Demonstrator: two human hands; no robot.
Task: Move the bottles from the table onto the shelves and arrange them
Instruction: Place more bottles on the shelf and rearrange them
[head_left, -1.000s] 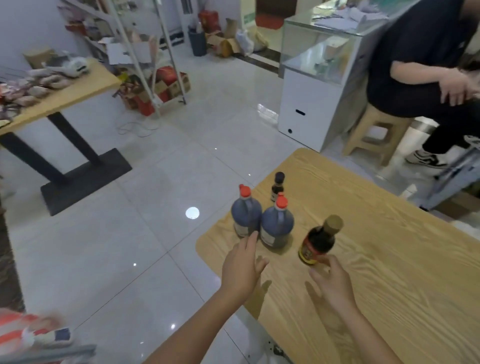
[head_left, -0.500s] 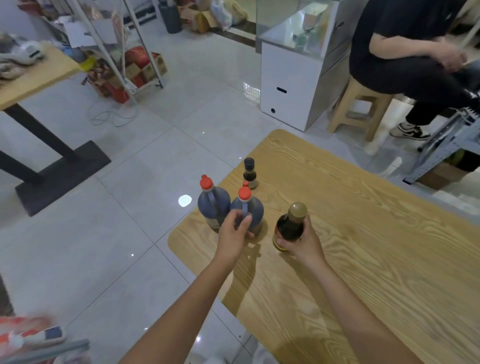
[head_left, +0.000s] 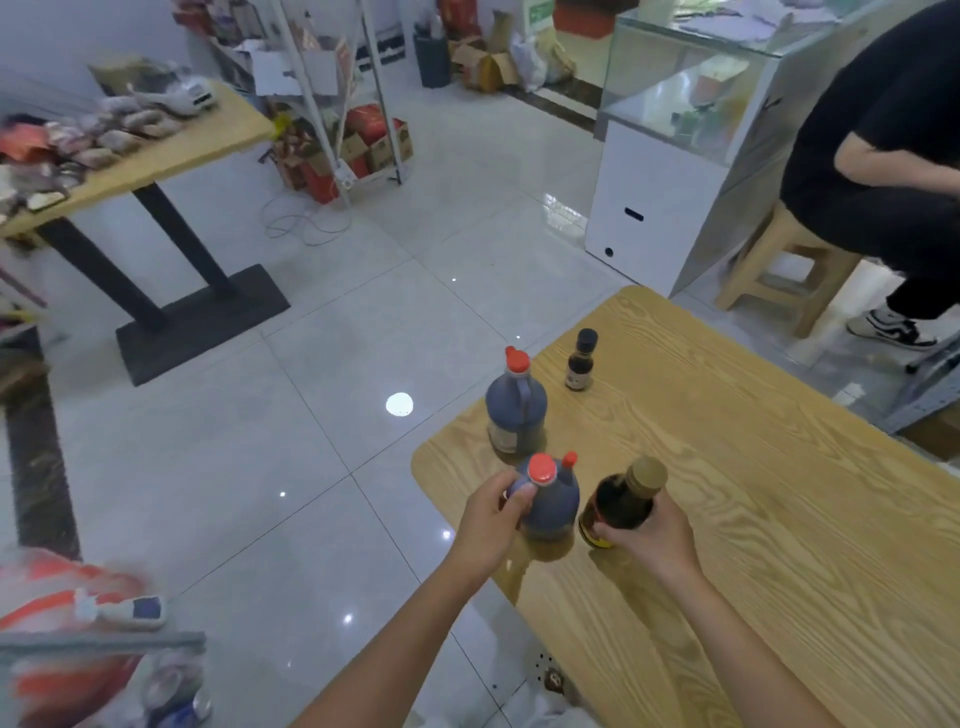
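A red-capped jug (head_left: 548, 501) is gripped at its handle by the left hand (head_left: 491, 522), and a brown bottle (head_left: 621, 501) is clasped by the right hand (head_left: 649, 535), both just above the table (head_left: 753, 493). The pick-up step appears underway; both must next be carried to the shelves, while another jug (head_left: 515, 408) and a small bottle (head_left: 581, 361) are left standing.

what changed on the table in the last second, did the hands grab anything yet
Yes. A second ago both hands were open, short of the bottles. Now the left hand grips the near red-capped jug by its handle and has pulled it away from the other red-capped jug, toward the table edge. The right hand has closed around the gold-capped bottle. The other jug and the small black-capped bottle appear not to have moved on the table.
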